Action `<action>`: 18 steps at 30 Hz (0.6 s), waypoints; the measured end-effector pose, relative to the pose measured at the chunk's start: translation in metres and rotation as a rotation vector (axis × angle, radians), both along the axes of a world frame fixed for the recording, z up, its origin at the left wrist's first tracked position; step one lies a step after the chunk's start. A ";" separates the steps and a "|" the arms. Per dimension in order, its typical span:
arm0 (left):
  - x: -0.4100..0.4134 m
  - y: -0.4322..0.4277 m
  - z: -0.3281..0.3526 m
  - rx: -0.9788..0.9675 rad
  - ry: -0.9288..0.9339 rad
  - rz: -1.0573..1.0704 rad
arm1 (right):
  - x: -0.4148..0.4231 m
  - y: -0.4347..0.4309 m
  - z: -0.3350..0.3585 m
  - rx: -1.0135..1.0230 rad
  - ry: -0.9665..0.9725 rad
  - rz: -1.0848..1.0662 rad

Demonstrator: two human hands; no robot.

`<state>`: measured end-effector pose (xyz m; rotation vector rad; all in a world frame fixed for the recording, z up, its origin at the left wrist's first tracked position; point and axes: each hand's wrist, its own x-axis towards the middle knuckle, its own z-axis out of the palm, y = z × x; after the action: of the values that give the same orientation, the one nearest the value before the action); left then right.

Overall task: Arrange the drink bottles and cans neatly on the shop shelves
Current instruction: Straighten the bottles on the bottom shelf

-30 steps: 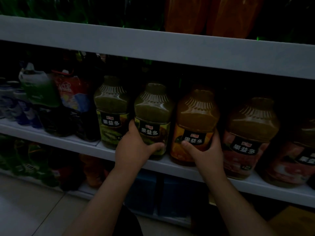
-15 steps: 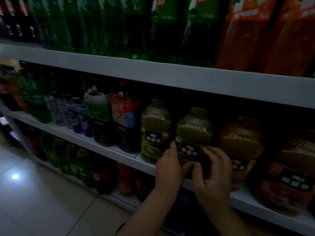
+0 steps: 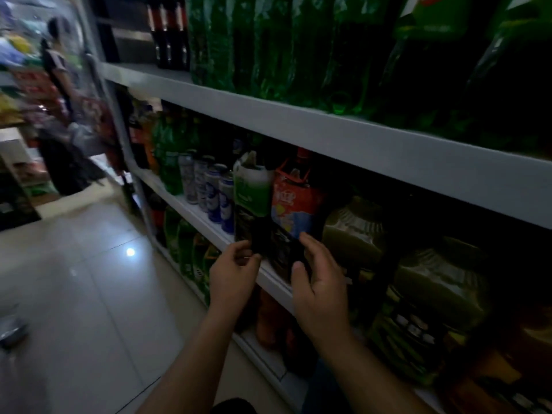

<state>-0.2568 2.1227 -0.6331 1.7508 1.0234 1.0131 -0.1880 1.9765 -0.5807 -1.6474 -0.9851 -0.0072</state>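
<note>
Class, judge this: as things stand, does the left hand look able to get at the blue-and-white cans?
Probably yes: the left hand is open at the shelf edge, and the blue-and-white cans stand at the front with nothing between.

Both hands, left and right, have left the juice jugs for the dark bottles.

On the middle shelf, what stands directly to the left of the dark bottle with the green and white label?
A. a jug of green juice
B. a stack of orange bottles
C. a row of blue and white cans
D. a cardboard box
C: the blue and white cans stand in a row just left of the green-and-white-labelled bottle on the middle shelf, while the green juice jugs are further right.
</note>
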 end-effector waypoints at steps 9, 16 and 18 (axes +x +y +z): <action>0.039 0.041 0.003 0.134 -0.033 -0.059 | -0.004 0.038 -0.044 -0.122 0.169 0.104; 0.046 0.049 -0.007 0.126 0.037 -0.128 | 0.009 0.041 -0.052 -0.221 0.373 0.264; 0.044 0.050 -0.008 0.101 0.031 -0.115 | 0.013 0.048 -0.052 -0.217 0.493 0.290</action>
<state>-0.2126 2.1724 -0.6414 1.8910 0.8931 0.9825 -0.1748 2.0247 -0.6324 -1.5754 -0.8485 0.6900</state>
